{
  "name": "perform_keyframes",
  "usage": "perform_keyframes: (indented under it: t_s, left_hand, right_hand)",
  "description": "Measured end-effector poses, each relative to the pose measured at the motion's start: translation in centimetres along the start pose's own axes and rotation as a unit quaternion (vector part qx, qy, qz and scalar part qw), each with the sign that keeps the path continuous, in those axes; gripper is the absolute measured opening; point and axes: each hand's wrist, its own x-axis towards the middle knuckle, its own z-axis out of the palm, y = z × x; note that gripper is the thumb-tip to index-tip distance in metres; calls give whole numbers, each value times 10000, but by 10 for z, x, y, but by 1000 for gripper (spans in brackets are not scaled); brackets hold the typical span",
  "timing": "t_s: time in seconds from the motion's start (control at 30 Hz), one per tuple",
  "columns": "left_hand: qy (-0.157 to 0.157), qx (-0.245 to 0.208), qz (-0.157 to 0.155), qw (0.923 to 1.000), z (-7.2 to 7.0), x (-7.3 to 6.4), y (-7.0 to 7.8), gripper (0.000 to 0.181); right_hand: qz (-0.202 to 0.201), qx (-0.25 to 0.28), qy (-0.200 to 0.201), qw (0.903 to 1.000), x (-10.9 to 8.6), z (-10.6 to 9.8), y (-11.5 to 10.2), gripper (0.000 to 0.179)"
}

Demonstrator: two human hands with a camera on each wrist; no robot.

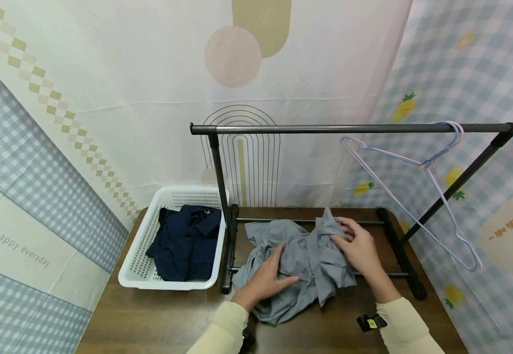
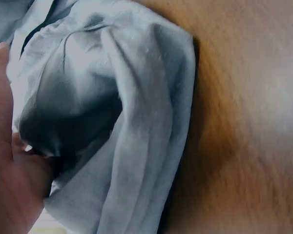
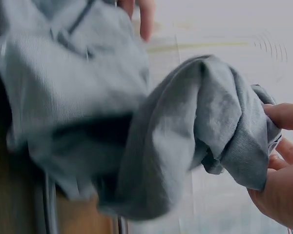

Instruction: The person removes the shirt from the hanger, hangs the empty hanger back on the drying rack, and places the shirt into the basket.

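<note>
A crumpled grey garment lies across the base of the rack, its exact shape hidden by folds. My right hand pinches its upper right part between thumb and fingers; the right wrist view shows the bunched cloth hanging from that grip. On the garment's left side rests my left hand, thumb spread away from the fingers. In the left wrist view that hand lies against the cloth, beside a dark hollow between folds, with its fingertips partly hidden.
A black clothes rack stands on the brown table. Pale purple hangers hang at its right end. Left of the rack, a white basket holds folded navy clothing. Patterned cloths cover the walls behind and beside.
</note>
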Motion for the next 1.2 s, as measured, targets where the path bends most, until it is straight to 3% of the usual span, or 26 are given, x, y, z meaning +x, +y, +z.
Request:
perform_keyframes:
  t_s: [0.1, 0.2, 0.27, 0.33, 0.4, 0.53, 0.6, 0.67, 0.83, 0.9, 1.03, 1.1, 1.2]
  left_hand:
    - [-132, 33, 58, 9999, -5, -2, -3, 108]
    - [-42, -51, 174, 9998, -10, -7, -7, 114]
    - [271, -109, 318, 9991, -15, -11, -10, 114]
    - [840, -67, 673, 9942, -21, -14, -11, 107]
    - [1554, 100, 1172, 9808, -28, -14, -11, 95]
    - [2822, 372, 2150, 9342, -43, -10, 0, 73]
    - [3075, 355, 2411, 9198, -49, -8, 6, 69]
    - [3091, 377, 2598, 9141, -51, -6, 12, 67]
    - [2682, 597, 2626, 9250, -44, -5, 13, 59]
    - [2468, 645, 2564, 9323, -39, -5, 10, 54]
    - [2033, 842, 2508, 9427, -29, -3, 2, 50]
    - [1795, 950, 2349, 9506, -27, -2, -1, 55]
    - [1320, 1067, 1828, 9684, -26, -3, -4, 71]
  right_hand:
    - [-131, 153, -39, 9998, -1, 19, -8, 45]
    - [-293, 379, -45, 9988, -4, 40, -16, 41]
    - [-512, 464, -46, 9976, -6, 55, -20, 37]
    - [-732, 481, -93, 9961, -8, 70, -23, 35]
    - [-970, 389, -183, 9944, -10, 86, -23, 33]
    - [-1332, 120, -535, 9896, -14, 113, -19, 32]
    - [-1498, -2, -803, 9854, -16, 123, -15, 32]
    - [-1654, -37, -1090, 9802, -17, 129, -12, 32]
    - [-2134, 120, -1452, 9660, -22, 120, -6, 35]
    - [-2464, 36, -1232, 9613, -24, 109, -3, 34]
    - [-2954, -651, -355, 9525, -26, 82, 11, 44]
    - [-2865, -1104, -112, 9516, -25, 71, 21, 61]
    - [-2348, -1618, -326, 9579, -20, 60, 35, 94]
